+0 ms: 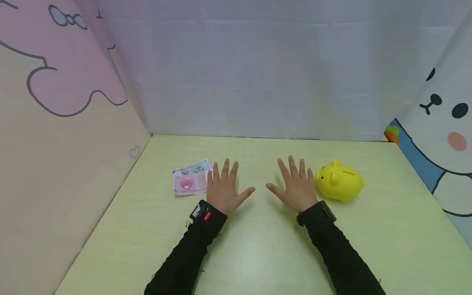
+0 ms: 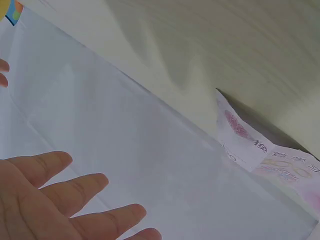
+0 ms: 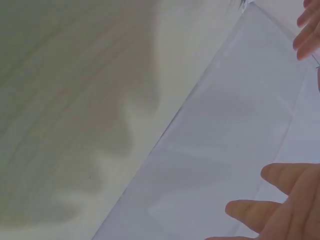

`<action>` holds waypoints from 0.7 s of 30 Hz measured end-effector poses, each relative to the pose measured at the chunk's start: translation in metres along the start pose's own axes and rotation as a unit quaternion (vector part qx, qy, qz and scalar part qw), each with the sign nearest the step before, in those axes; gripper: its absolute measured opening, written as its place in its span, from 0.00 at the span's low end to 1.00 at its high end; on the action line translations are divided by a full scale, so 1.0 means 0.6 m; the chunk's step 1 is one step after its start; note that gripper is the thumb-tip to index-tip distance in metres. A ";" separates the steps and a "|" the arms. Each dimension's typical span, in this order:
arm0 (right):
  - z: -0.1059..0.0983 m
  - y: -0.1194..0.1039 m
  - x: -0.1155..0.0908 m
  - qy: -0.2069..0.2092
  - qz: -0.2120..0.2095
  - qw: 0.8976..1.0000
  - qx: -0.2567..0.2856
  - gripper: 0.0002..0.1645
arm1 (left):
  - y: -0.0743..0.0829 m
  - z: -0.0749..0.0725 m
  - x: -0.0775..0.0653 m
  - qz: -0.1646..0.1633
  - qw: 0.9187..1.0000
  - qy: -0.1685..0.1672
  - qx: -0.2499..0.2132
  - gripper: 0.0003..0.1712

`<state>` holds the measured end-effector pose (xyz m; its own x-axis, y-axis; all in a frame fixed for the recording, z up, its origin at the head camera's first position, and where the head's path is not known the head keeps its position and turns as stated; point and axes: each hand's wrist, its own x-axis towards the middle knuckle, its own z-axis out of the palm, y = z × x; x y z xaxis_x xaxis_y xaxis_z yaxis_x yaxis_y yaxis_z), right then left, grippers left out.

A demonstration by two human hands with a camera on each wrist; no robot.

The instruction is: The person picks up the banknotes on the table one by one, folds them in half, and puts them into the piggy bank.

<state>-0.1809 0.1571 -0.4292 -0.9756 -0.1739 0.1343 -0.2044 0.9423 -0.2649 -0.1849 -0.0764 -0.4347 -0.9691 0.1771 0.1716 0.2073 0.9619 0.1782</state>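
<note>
My left hand (image 1: 223, 191) is held over the table with its fingers straight and spread, holding nothing. Just left of it lie pink and bluish play banknotes (image 1: 189, 179) with a bear print; in the left wrist view the paper (image 2: 250, 142) looks creased and partly lifted off the surface. Fingers straight and apart, my right hand (image 1: 296, 190) is likewise over the table and grips nothing. Beside it on the right stands a yellow piggy bank (image 1: 340, 181) with a slot on top, its snout facing left, close to the fingers. Whether they touch cannot be told.
The pale wooden-look table (image 1: 258, 254) ends at a white curtain (image 1: 258, 73) behind. A printed pink and beige cloth (image 1: 66, 135) borders the left side, and a cartoon-printed cloth (image 1: 439, 135) borders the right. Both wrists wear black bands (image 1: 209, 218) over dark sleeves.
</note>
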 end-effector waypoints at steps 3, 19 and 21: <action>-0.001 -0.005 0.002 0.002 -0.003 1.000 0.014 0.54 | -0.002 -0.007 0.001 -0.003 1.000 0.004 -0.002 0.55; 0.010 -0.047 0.022 0.011 -0.046 0.990 0.133 0.49 | -0.057 -0.025 -0.006 -0.036 0.997 0.034 -0.053 0.51; 0.013 -0.054 0.023 0.002 -0.047 0.985 0.166 0.48 | -0.064 -0.030 -0.010 -0.044 0.996 0.035 -0.068 0.50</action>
<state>-0.1886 0.1218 -0.4260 -0.9510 -0.2543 0.1760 -0.3092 0.7771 -0.5482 -0.1846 -0.1183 -0.4249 -0.9737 0.0731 0.2156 0.1419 0.9355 0.3235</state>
